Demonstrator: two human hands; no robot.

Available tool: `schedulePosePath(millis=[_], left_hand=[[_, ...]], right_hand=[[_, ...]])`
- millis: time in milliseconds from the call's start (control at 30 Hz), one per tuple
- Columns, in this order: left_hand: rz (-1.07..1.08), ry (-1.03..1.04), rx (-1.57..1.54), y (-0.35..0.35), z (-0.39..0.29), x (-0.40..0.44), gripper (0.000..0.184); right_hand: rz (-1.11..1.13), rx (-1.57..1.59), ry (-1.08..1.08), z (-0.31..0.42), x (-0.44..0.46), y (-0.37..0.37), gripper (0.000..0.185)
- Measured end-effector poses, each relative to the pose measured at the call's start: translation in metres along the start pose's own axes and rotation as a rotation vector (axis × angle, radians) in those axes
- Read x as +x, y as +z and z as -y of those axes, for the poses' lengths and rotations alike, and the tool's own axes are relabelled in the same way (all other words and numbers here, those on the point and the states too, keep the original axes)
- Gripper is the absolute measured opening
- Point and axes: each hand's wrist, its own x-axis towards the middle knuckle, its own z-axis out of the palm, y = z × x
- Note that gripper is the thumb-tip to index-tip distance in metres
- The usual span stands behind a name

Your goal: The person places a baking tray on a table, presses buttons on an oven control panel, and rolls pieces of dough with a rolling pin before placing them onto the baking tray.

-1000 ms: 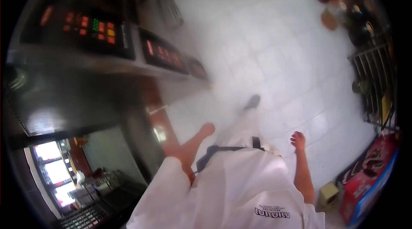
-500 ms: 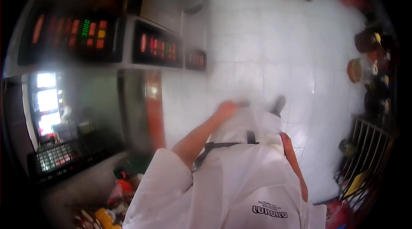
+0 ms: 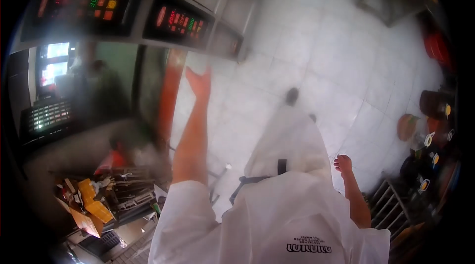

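My left hand (image 3: pixel 199 83) reaches forward at the end of an outstretched arm, near the lower edge of the oven-like unit's control panels. Its thumb stands apart from the fingers, which are blurred; I see nothing held. The closest panel is a black display (image 3: pixel 180 20) with red and green digits, just beyond the hand and apart from it. Low at my right side hangs my right hand (image 3: pixel 342 163), its fingers loosely bent and slightly apart, holding nothing visible. Around it are the white tiled floor and my white apron (image 3: pixel 292 140).
Another lit panel (image 3: pixel 81 9) is at upper left. An orange-red post (image 3: pixel 171 91) stands below the panels. Cardboard and clutter (image 3: pixel 94 199) lie at lower left. Dark containers (image 3: pixel 435 103) and a metal rack (image 3: pixel 388 202) line the right side. A metal-legged stand (image 3: pixel 386 4) is at upper right.
My left hand has swung from in front of my body out to the left, toward the panels. My right hand has come into view. The whole view has turned and shifted.
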Motion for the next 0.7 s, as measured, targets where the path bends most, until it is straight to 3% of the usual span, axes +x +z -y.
schedulePosePath(millis=[67, 233, 333, 700], left_hand=[[-0.145, 0.15, -0.124, 0.013, -0.017, 0.047, 0.097], [-0.364, 0.003, -0.445, 0.027, -0.074, 0.104, 0.081], [-0.497, 0.007, -0.3, 0.049, -0.059, 0.111, 0.076], [-0.43, -0.042, -0.386, 0.064, -0.055, 0.122, 0.073]], right_hand=[[-0.054, -0.012, 0.047, 0.037, -0.017, 0.002, 0.036], [-0.004, 0.012, -0.031, 0.101, -0.033, 0.007, 0.036], [0.022, -0.062, -0.025, 0.155, -0.04, 0.031, 0.035], [0.093, -0.103, -0.194, 0.274, -0.018, 0.083, 0.035]])
